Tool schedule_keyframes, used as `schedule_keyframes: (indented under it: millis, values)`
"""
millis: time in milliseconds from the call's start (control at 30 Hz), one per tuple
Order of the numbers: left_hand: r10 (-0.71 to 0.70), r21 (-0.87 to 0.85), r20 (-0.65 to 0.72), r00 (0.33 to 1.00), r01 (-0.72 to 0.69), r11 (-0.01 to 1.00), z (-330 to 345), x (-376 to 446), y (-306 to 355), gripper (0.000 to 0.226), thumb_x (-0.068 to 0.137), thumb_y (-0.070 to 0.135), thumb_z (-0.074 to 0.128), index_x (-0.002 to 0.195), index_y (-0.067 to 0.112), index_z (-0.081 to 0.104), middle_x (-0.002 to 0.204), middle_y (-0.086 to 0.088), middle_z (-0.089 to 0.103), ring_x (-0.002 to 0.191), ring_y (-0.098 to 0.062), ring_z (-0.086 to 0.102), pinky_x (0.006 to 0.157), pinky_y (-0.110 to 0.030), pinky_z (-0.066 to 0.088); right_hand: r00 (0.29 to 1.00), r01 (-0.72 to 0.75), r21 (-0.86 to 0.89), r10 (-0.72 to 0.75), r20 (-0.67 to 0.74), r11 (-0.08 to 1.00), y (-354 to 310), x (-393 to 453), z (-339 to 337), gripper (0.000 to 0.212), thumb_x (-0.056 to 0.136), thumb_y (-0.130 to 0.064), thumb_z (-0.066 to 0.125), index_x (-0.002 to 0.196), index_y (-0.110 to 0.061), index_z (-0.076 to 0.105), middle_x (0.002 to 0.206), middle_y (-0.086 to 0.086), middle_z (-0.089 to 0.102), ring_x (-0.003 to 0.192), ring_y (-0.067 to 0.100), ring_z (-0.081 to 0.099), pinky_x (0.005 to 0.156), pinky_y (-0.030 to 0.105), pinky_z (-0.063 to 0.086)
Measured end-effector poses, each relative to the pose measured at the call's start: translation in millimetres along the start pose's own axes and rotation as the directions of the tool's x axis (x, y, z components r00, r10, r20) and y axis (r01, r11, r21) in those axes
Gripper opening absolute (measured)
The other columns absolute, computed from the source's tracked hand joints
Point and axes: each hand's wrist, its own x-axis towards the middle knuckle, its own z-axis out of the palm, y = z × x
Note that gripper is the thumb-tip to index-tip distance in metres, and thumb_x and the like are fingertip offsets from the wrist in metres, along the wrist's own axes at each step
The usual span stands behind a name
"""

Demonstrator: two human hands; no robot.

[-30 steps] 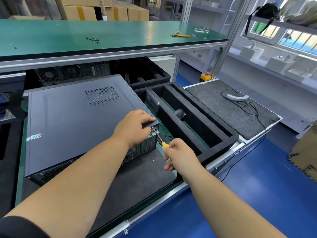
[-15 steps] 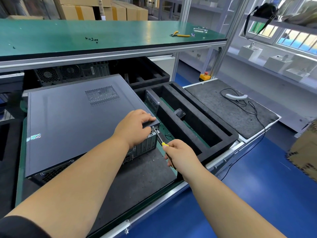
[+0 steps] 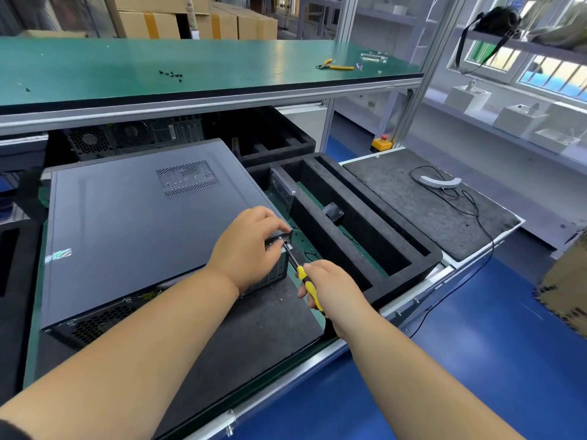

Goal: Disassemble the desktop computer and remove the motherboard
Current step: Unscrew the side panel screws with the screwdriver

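Note:
A dark grey desktop computer case lies on its side on a black foam mat, side panel up with a vent grille. My left hand grips the case's near right rear corner, fingers curled over the edge. My right hand holds a yellow-and-black screwdriver, its tip set against the rear panel at that corner, just under my left fingers. The motherboard is hidden inside the closed case.
A black foam tray with long slots lies right of the case, holding small parts. A grey mat with a white cabled device sits further right. Loose screws and yellow pliers lie on the green upper shelf. Another computer stands behind.
My right hand has slid back a little along the screwdriver, so more of the yellow handle shows. The left hand and the case have stayed put.

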Motion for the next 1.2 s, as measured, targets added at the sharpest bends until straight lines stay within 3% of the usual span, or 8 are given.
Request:
schedule_keyframes:
  millis: [133,267,467,533,700,900,1000,1200]
  values:
    - [-0.447,-0.294,0.019,0.894,0.432,0.852,6.8,-12.8,22.1,0.016,0.081,0.020,0.058,0.077,0.034,0.063,0.077,0.015,0.063,0.075,-0.002,0.059,0.061,-0.018,0.044,0.999,-0.021,-0.008,0.021,0.039,1.000,-2.4,1.9,-3.1,0.026,0.095,-0.019,0.040,0.101,-0.018,0.065,0.070,0.002,0.067,0.058,0.012,0.051,0.064,0.029,0.044]
    - [-0.711,-0.520,0.370,0.597,0.768,0.374,17.8,-16.2,34.8,0.022,0.084,0.008,0.053,0.079,0.021,0.070,0.083,-0.002,0.073,0.082,-0.019,0.071,0.075,-0.033,0.059,0.998,0.021,-0.027,-0.019,0.062,0.999,0.3,1.9,-9.3,0.012,0.097,-0.026,0.052,0.100,-0.024,0.063,0.078,0.001,0.067,0.061,0.011,0.056,0.062,0.027,0.046]
    - [-0.721,-0.780,0.553,0.418,0.565,-0.270,22.1,-8.5,41.6,0.015,0.094,0.003,0.050,0.098,0.003,0.065,0.092,-0.012,0.072,0.080,-0.018,0.071,0.064,-0.024,0.059,0.991,0.044,0.028,-0.047,0.125,0.999,7.0,5.0,-11.3,0.010,0.093,-0.021,0.059,0.103,-0.024,0.058,0.086,0.004,0.060,0.055,0.011,0.058,0.055,0.026,0.047]
    - [-0.694,-0.776,0.598,0.401,0.506,-0.377,21.6,-5.2,42.9,0.016,0.094,0.005,0.050,0.099,0.000,0.065,0.089,-0.013,0.073,0.076,-0.018,0.072,0.062,-0.024,0.059,0.991,0.012,0.037,-0.017,0.131,0.999,5.5,5.2,-10.4,0.009,0.094,-0.025,0.057,0.102,-0.022,0.059,0.082,0.002,0.062,0.054,0.010,0.055,0.055,0.027,0.045]
    - [-0.677,-0.746,0.644,0.356,0.489,-0.452,20.5,1.3,47.5,0.024,0.097,0.012,0.044,0.099,0.001,0.065,0.091,-0.012,0.072,0.079,-0.019,0.070,0.058,-0.025,0.056,0.951,-0.242,0.165,0.199,0.237,0.956,-10.7,6.2,-8.8,0.022,0.096,-0.017,0.046,0.098,-0.010,0.066,0.063,0.003,0.068,0.046,0.011,0.049,0.051,0.026,0.038]
    - [-0.705,-0.748,0.633,0.320,0.487,-0.451,28.0,4.0,48.4,0.027,0.098,0.024,0.050,0.094,0.003,0.067,0.089,-0.010,0.073,0.079,-0.018,0.070,0.062,-0.026,0.055,0.971,0.030,0.109,-0.055,0.233,0.994,-3.2,1.0,-17.0,0.013,0.095,-0.018,0.058,0.105,-0.011,0.064,0.075,0.004,0.067,0.057,0.010,0.059,0.050,0.022,0.049]
    - [-0.720,-0.755,0.621,0.310,0.486,-0.441,31.7,5.4,48.7,0.026,0.096,0.027,0.055,0.095,0.004,0.067,0.084,-0.007,0.075,0.077,-0.016,0.072,0.056,-0.023,0.055,0.972,0.056,0.077,-0.072,0.224,0.995,-1.1,3.8,-15.1,0.012,0.091,-0.021,0.064,0.103,-0.016,0.064,0.085,0.005,0.066,0.072,0.011,0.061,0.060,0.028,0.053]
    - [-0.764,-0.779,0.577,0.290,0.477,-0.407,38.6,8.3,50.1,0.024,0.092,0.030,0.062,0.093,0.007,0.068,0.074,-0.003,0.075,0.063,-0.009,0.072,0.046,-0.018,0.052,0.980,0.096,-0.079,-0.080,0.184,0.992,-1.1,4.3,-13.7,0.017,0.085,-0.027,0.069,0.099,-0.023,0.060,0.086,0.000,0.060,0.073,0.012,0.054,0.044,0.019,0.040]
